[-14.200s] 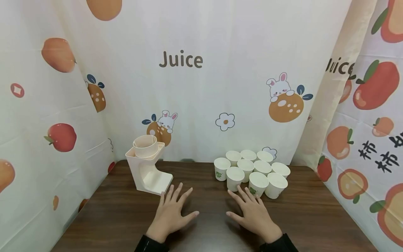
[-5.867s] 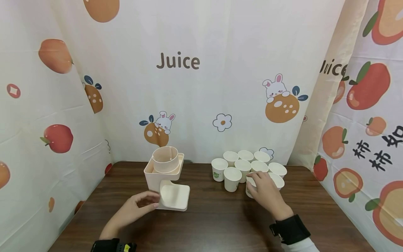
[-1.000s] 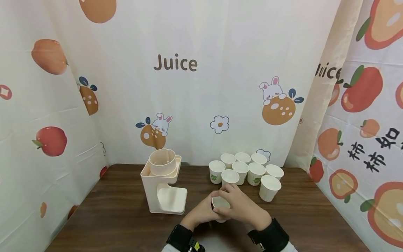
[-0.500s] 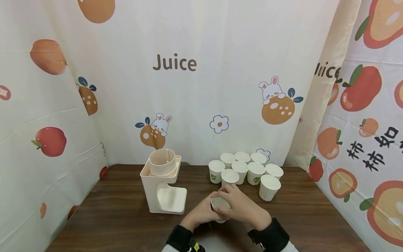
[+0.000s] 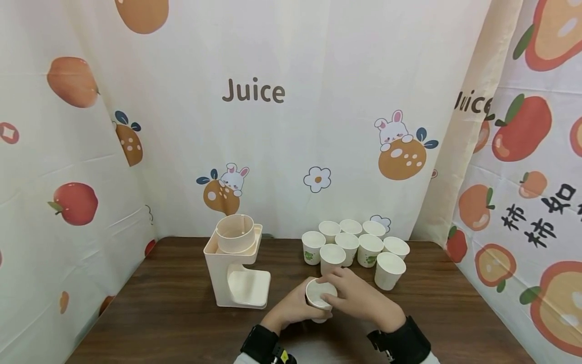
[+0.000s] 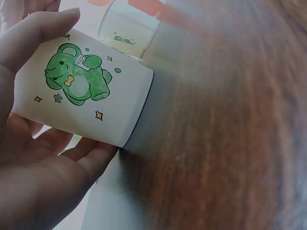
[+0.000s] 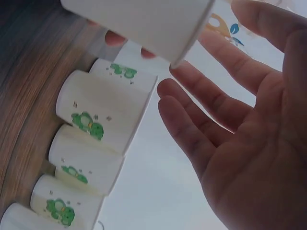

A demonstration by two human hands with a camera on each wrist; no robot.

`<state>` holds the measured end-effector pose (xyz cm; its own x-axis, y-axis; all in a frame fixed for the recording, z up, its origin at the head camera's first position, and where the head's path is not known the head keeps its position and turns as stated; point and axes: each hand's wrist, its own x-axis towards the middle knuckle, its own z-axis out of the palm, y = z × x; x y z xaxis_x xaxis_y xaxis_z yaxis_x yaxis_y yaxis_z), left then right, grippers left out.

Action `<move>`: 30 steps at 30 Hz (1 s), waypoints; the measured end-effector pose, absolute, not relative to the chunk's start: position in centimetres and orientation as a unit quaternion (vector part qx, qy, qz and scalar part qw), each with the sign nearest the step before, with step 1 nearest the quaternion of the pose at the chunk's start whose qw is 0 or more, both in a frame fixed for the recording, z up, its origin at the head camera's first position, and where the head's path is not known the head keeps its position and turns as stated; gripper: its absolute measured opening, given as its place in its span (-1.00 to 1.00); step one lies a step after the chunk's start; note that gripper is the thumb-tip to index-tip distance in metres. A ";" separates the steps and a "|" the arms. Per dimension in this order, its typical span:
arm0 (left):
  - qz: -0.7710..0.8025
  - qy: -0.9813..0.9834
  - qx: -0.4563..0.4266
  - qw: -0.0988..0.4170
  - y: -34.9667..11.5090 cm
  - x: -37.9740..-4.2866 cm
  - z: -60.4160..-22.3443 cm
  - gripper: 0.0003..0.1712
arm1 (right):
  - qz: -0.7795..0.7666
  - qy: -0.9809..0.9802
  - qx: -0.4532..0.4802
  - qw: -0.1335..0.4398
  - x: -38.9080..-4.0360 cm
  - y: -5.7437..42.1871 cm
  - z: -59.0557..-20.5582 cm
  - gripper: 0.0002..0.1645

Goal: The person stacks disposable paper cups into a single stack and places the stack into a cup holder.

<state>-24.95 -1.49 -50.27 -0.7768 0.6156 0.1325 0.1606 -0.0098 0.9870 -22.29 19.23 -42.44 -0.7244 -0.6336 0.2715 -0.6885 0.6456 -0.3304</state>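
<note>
I think I'm steadying a cup point(image 5: 320, 290), left fingers point(image 6: 98, 160) round it, right fingers point(image 7: 211, 93) loose beside it; moving it needs care.

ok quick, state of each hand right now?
Left hand: closed, holding a white paper cup.
Right hand: open, fingers relaxed at that cup's rim; can't tell whether it touches.

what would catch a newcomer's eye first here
Probably the paper cup in the left hand, low in the middle, its green cartoon animal clear in the left wrist view. Then the cream stand left of centre on the table, and the cluster of white paper cups to the right. Behind, "Juice" stands out on the backdrop.
</note>
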 end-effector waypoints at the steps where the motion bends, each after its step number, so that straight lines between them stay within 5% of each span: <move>1: 0.649 0.684 0.283 0.174 -1.5 -24.9 -50.2 -0.25 | 0.207 -0.905 0.364 0.071 -22.3 19.4 -42.4 -0.65; 22: 0.641 0.698 0.271 0.168 -1.3 -25.0 -50.1 -0.22 | 0.180 -0.923 0.297 0.166 -23.5 23.2 -41.8 -0.73; 30: 0.641 0.702 0.263 0.164 -1.2 -25.1 -50.3 -0.21 | 0.154 -0.942 0.240 0.177 -24.1 25.8 -41.2 -0.62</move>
<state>-25.10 -1.15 -50.30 -0.8076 0.5801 0.1066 0.1584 0.0392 0.9866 -24.13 25.80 -41.19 -0.8213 -0.3981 0.4086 -0.5078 0.8366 -0.2055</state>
